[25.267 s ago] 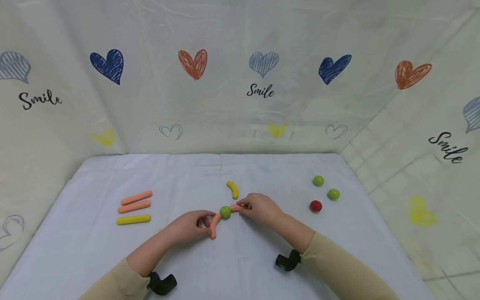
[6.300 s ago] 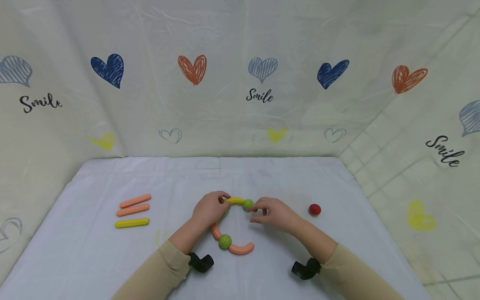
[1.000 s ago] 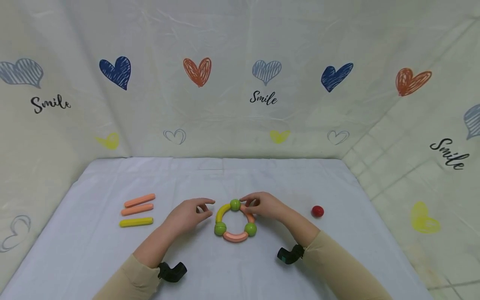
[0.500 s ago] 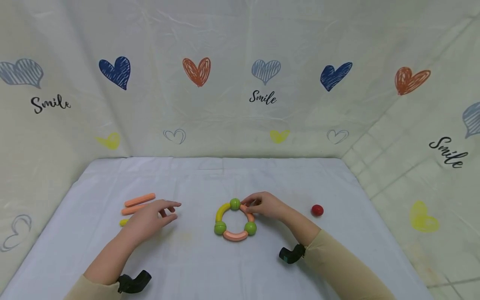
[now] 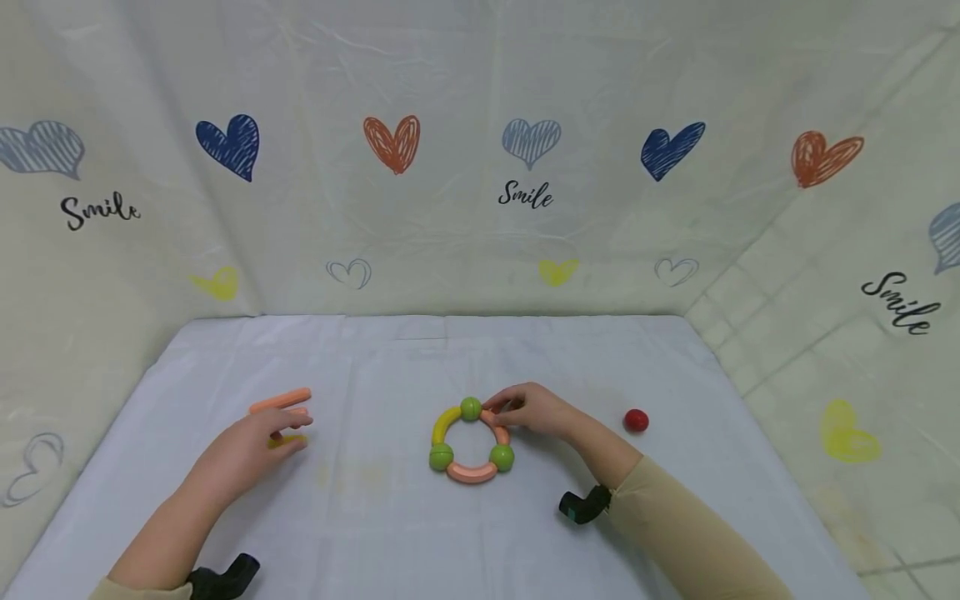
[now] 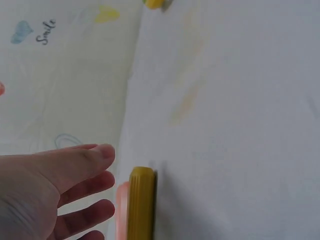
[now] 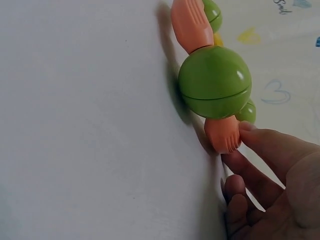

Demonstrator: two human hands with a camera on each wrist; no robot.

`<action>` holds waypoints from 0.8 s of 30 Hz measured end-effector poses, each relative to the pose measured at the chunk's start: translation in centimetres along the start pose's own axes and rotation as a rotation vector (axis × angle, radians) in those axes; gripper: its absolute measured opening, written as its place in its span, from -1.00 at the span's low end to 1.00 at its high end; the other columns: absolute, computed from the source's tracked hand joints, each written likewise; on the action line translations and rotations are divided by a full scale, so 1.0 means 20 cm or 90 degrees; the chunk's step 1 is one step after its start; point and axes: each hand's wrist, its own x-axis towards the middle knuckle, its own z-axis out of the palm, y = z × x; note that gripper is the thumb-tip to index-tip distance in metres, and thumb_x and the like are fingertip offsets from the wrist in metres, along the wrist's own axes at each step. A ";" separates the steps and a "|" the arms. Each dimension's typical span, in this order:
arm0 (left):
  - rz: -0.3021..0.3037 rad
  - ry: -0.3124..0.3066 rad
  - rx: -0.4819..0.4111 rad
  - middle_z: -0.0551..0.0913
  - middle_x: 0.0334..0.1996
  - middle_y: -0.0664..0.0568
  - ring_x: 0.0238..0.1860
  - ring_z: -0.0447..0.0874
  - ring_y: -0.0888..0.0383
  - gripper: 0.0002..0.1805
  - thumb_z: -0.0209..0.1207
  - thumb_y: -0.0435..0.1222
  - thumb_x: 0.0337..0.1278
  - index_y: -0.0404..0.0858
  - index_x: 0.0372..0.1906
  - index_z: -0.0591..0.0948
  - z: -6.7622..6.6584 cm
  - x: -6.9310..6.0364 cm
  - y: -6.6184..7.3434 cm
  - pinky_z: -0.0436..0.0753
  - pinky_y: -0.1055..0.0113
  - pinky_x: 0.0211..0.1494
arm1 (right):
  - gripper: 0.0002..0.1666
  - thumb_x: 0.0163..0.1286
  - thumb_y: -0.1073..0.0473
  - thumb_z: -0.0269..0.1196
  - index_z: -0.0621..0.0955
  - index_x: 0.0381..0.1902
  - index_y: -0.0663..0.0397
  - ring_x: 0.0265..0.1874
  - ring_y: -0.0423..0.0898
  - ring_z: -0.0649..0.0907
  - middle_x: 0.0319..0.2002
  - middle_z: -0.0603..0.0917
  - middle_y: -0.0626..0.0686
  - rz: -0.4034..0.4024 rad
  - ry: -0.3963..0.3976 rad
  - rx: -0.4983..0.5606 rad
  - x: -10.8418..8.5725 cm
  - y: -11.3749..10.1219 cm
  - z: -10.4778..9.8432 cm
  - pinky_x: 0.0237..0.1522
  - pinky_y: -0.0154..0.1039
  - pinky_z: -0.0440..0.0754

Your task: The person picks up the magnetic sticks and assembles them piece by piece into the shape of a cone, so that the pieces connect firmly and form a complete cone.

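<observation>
A ring of three green balls and three curved rods lies mid-table. Its yellow curved rod [image 5: 444, 425] is at the left, one orange curved rod [image 5: 472, 474] at the front and another orange curved rod [image 7: 223, 133] at the right. My right hand [image 5: 534, 411] pinches that right-hand rod between thumb and finger, just below the top green ball [image 5: 471, 408]. On the left, my left hand [image 5: 238, 457] hovers by a straight yellow rod [image 6: 141, 204], fingers loosely bent and holding nothing. The hand partly covers this rod and a straight orange rod [image 5: 298, 411] behind it.
Another straight orange rod [image 5: 280, 400] lies farther back in the left group. A red ball [image 5: 636, 421] sits alone to the right of my right hand. A white cloth [image 5: 390, 533] covers the table, and a printed curtain [image 5: 450, 225] hangs behind it.
Over the last second my left hand has moved left from beside the ring to the straight rods. My right hand stays at the ring. Earlier, the ring's parts were an open chain.
</observation>
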 end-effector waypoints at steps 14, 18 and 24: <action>0.084 0.019 0.131 0.60 0.22 0.10 0.09 0.66 -0.04 -0.62 0.47 -0.25 -0.02 -0.10 -0.01 0.76 0.01 0.01 -0.10 0.62 0.02 -0.07 | -0.71 0.32 0.07 0.37 0.74 0.02 -0.20 -0.23 -0.13 0.55 -0.13 0.69 -0.17 -0.019 0.000 0.007 0.00 0.01 -0.01 -0.19 -0.21 0.52; 0.069 0.004 0.183 0.72 0.03 0.02 -0.02 0.66 -0.19 -0.62 0.49 -0.26 -0.08 -0.12 -0.05 0.77 0.03 0.02 -0.11 0.58 -0.09 -0.07 | -0.70 0.32 0.07 0.37 0.74 0.01 -0.19 -0.23 -0.13 0.55 -0.12 0.69 -0.17 -0.024 0.000 0.007 0.00 0.01 0.00 -0.19 -0.21 0.52; 0.069 0.020 0.203 0.68 0.10 0.03 -0.12 0.66 -0.23 -0.55 0.49 -0.29 -0.08 -0.10 0.04 0.74 0.03 0.02 -0.11 0.60 -0.04 -0.21 | -0.71 0.33 0.10 0.37 0.74 0.01 -0.17 -0.23 -0.13 0.55 -0.12 0.70 -0.16 -0.020 0.001 0.017 -0.01 0.00 0.01 -0.20 -0.22 0.52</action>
